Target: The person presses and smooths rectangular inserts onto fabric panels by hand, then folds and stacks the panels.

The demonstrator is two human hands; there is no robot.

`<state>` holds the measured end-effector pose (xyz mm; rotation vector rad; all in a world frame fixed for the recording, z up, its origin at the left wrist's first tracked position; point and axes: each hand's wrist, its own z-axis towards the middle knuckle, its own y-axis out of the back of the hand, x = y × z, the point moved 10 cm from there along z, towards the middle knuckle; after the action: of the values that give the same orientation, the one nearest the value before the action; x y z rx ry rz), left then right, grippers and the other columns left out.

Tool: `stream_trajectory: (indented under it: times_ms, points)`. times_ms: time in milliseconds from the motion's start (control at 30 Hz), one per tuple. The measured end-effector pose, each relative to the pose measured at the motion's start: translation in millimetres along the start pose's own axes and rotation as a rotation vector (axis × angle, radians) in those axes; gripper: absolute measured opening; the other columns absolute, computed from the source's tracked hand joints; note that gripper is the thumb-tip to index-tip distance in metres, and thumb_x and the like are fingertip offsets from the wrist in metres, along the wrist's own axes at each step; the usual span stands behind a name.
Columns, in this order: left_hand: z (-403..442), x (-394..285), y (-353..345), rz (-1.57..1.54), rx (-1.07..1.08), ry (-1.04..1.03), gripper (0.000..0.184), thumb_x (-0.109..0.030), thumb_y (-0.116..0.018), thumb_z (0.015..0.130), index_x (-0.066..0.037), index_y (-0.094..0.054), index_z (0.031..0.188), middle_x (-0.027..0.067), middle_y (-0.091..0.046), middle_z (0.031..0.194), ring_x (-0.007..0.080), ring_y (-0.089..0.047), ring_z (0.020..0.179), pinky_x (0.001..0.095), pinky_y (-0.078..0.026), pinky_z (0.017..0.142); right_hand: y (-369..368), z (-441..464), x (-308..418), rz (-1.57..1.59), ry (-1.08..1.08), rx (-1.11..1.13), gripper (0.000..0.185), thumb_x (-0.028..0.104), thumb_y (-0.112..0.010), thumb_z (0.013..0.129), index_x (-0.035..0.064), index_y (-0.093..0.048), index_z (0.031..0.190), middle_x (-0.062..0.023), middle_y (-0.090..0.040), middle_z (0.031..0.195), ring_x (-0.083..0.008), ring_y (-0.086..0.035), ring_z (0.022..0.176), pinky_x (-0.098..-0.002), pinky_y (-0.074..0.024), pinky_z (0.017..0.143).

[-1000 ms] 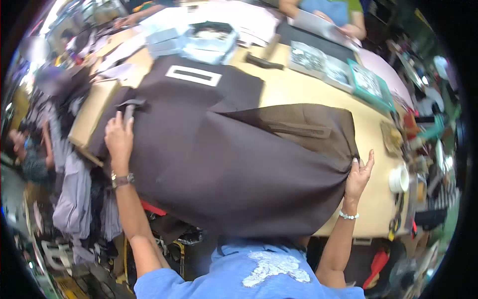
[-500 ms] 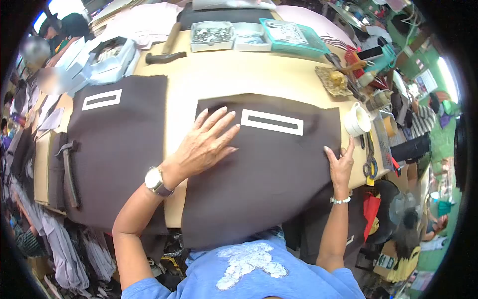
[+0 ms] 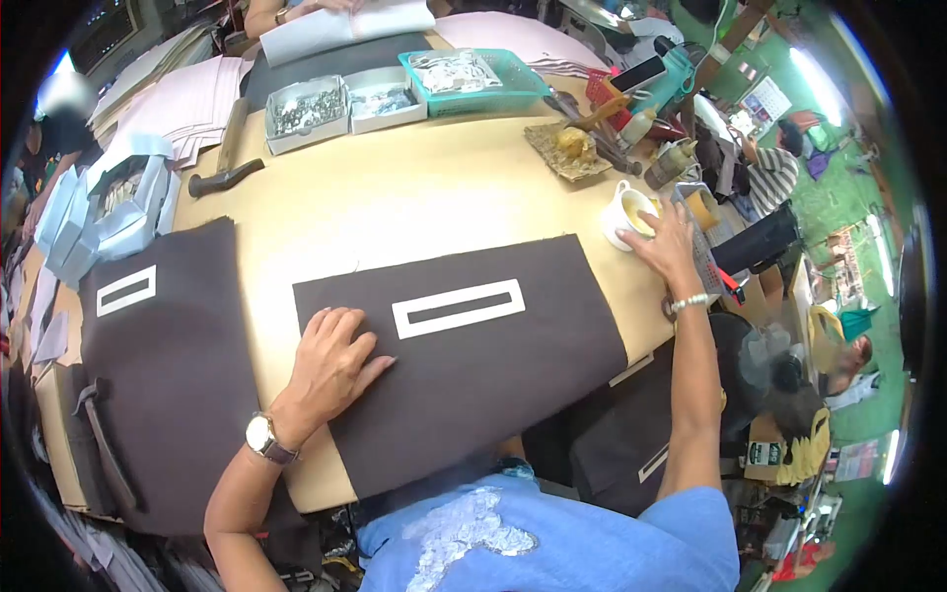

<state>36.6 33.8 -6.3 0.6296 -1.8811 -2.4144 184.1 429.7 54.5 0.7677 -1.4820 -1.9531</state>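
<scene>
A dark brown fabric piece (image 3: 473, 375) lies on the table in front of me, with a white rectangular frame-shaped strip (image 3: 459, 308) near its far edge. My left hand (image 3: 330, 365) rests on the fabric's left side, fingers loosely bent and thumb apart, holding nothing. At the right, my right hand (image 3: 666, 237) is at a white cup (image 3: 614, 219) with yellowish contents. Its thumb and a finger close around the cup's near rim, one fingertip inside. Further left lies a second dark piece (image 3: 168, 395) with a similar white strip (image 3: 126, 290).
Two hammers (image 3: 225, 180) (image 3: 104, 434) lie at the left. Small boxes of metal parts (image 3: 308, 111) and a teal tray (image 3: 508, 84) line the back. A yellowish lump on a board (image 3: 567, 153) sits beyond the cup. Another person's hands hold a white sheet (image 3: 345, 30).
My right hand has left the fabric's right edge and moved to the cup. My left hand stays on the fabric, fingers drawn closer together. The head view has shifted and tilted.
</scene>
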Motion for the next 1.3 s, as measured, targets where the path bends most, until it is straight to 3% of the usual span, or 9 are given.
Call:
stream_trajectory:
  times_ms: [33, 233, 333, 567, 667, 800, 867, 1067, 1300]
  points:
    - [0, -3, 9, 0.044, -0.098, -0.059, 0.033, -0.022, -0.072, 0.074, -0.004, -0.058, 0.099, 0.0195, -0.049, 0.122, 0.0353, -0.042, 0.120, 0.0486, -0.033, 0.101, -7, 9, -2, -0.015, -0.010, 0.086, 0.068, 0.060, -0.063, 0.069, 0.0075, -0.064, 0.113, -0.0213, -0.033, 0.140, -0.0403, -0.023, 0.132, -0.0564, -0.0169, 0.106]
    - [-5, 9, 1, 0.036, -0.067, 0.069, 0.058, -0.034, -0.069, 0.075, -0.002, -0.050, 0.120, 0.0192, -0.036, 0.138, 0.0355, -0.029, 0.131, 0.0522, -0.023, 0.106, -45, 35, -12, -0.112, -0.069, 0.401, 0.079, 0.073, -0.055, 0.067, 0.0088, -0.065, 0.113, -0.0199, -0.025, 0.145, -0.0418, -0.013, 0.136, -0.0625, -0.0071, 0.106]
    - [-10, 9, -3, 0.089, -0.072, 0.059, 0.061, -0.041, -0.067, 0.075, -0.001, -0.053, 0.119, 0.0196, -0.042, 0.133, 0.0344, -0.034, 0.128, 0.0564, -0.023, 0.104, -28, 44, -35, 0.091, -0.154, 0.144, 0.070, 0.068, -0.056, 0.070, 0.0107, -0.066, 0.109, -0.0181, -0.027, 0.145, -0.0398, -0.015, 0.136, -0.0647, -0.0066, 0.105]
    - [-11, 5, 1, 0.097, -0.052, 0.022, 0.061, -0.042, -0.067, 0.074, -0.001, -0.053, 0.117, 0.0180, -0.048, 0.126, 0.0328, -0.038, 0.125, 0.0566, -0.023, 0.104, 9, -2, -12, -0.097, -0.011, 0.069, 0.031, 0.006, -0.053, 0.068, 0.0158, -0.067, 0.093, -0.0142, -0.034, 0.142, -0.0412, -0.020, 0.135, -0.0687, -0.0093, 0.102]
    - [-11, 7, -2, 0.079, -0.038, 0.051, 0.063, -0.041, -0.069, 0.073, -0.002, -0.052, 0.120, 0.0167, -0.047, 0.128, 0.0314, -0.038, 0.126, 0.0542, -0.020, 0.107, 6, -14, 0, -0.037, 0.043, 0.082, 0.031, 0.002, -0.051, 0.068, 0.0155, -0.067, 0.091, -0.0142, -0.034, 0.141, -0.0419, -0.020, 0.134, -0.0696, -0.0095, 0.102]
    - [-14, 6, -3, 0.133, -0.048, 0.025, 0.066, -0.046, -0.065, 0.075, -0.004, -0.049, 0.125, 0.0166, -0.046, 0.130, 0.0310, -0.040, 0.124, 0.0540, -0.021, 0.107, 13, -52, 83, 0.299, 0.363, 0.067, 0.035, -0.002, -0.049, 0.064, 0.0085, -0.066, 0.093, -0.0216, -0.041, 0.134, -0.0386, -0.032, 0.129, -0.0534, -0.0199, 0.107]
    - [-12, 3, -6, 0.127, -0.032, 0.020, 0.067, -0.047, -0.064, 0.076, -0.005, -0.048, 0.126, 0.0168, -0.045, 0.130, 0.0310, -0.040, 0.123, 0.0535, -0.021, 0.107, 25, -85, 136, 0.612, 0.372, 0.120, 0.042, -0.004, -0.046, 0.063, 0.0055, -0.064, 0.100, -0.0241, -0.043, 0.130, -0.0381, -0.038, 0.124, -0.0425, -0.0272, 0.106]
    - [-16, 7, -7, 0.129, -0.031, 0.034, 0.068, -0.047, -0.065, 0.075, -0.005, -0.049, 0.125, 0.0169, -0.045, 0.130, 0.0310, -0.040, 0.123, 0.0532, -0.022, 0.106, -20, -123, 170, 0.819, 0.268, 0.116, 0.054, -0.009, -0.040, 0.064, 0.0067, -0.062, 0.112, -0.0251, -0.040, 0.132, -0.0418, -0.041, 0.119, -0.0395, -0.0304, 0.105]
    - [-16, 8, -8, 0.107, -0.026, 0.044, 0.067, -0.046, -0.066, 0.075, -0.005, -0.049, 0.125, 0.0164, -0.044, 0.131, 0.0317, -0.039, 0.124, 0.0533, -0.023, 0.106, -28, -133, 185, 0.127, 0.297, 0.130, 0.057, -0.003, -0.046, 0.077, 0.0143, -0.047, 0.132, -0.0220, -0.034, 0.138, -0.0413, -0.031, 0.128, -0.0621, -0.0212, 0.102]
